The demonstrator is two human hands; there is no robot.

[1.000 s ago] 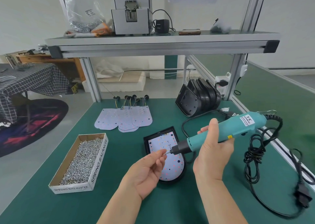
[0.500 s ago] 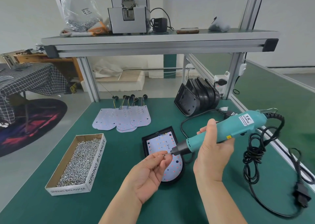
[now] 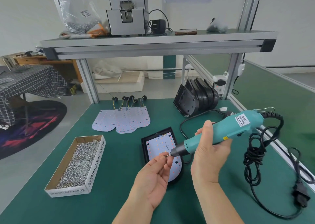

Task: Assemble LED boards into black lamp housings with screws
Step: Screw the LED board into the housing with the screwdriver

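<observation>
Green bench point(image 3: 119, 172), box point(image 3: 96, 164) of screws point(image 3: 80, 162), housing point(image 3: 144, 148) holding LED board point(image 3: 158, 145), left grip point(image 3: 153, 177) pinching perhaps a screw point(image 3: 166, 156), right grip point(image 3: 208, 159) clasping screwdriver point(image 3: 238, 123).

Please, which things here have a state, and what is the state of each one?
Right hand: grips the teal electric screwdriver, tilted.
Left hand: pinches a small silver screw at its bit.
Black lamp housing: flat on green table, white LED board inside.
Brown cardboard screw box: open, holds screws.
Spare black housings: stacked on edge.
</observation>
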